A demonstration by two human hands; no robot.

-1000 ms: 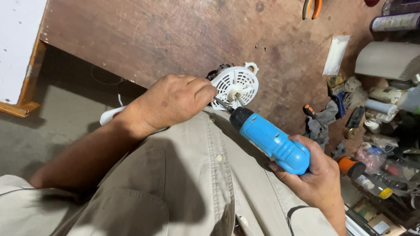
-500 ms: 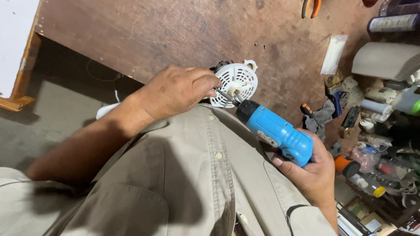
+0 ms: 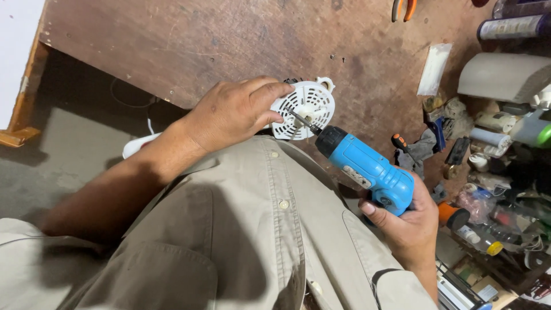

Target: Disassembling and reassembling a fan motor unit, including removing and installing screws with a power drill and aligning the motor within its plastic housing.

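Observation:
My left hand (image 3: 235, 112) grips a round white slotted plastic cover (image 3: 307, 109), fingers curled over its left edge, holding it at the edge of the brown wooden workbench (image 3: 229, 40). My right hand (image 3: 404, 221) holds a blue cordless screwdriver (image 3: 367, 166) by its handle. Its black chuck and thin bit point up-left, the tip touching the face of the white cover. My beige shirt fills the lower part of the view.
Clutter crowds the bench's right side: a grey roll (image 3: 505, 77), a spray can (image 3: 513, 26), bottles, a small screwdriver (image 3: 402, 143), rags, a white packet (image 3: 434, 69). Orange-handled pliers (image 3: 404, 8) lie at the top. A concrete floor (image 3: 57, 161) shows at the left.
The blue screwdriver has tilted and drawn back a little, its bit now clearly visible against the white cover. My left hand keeps its grip on the cover.

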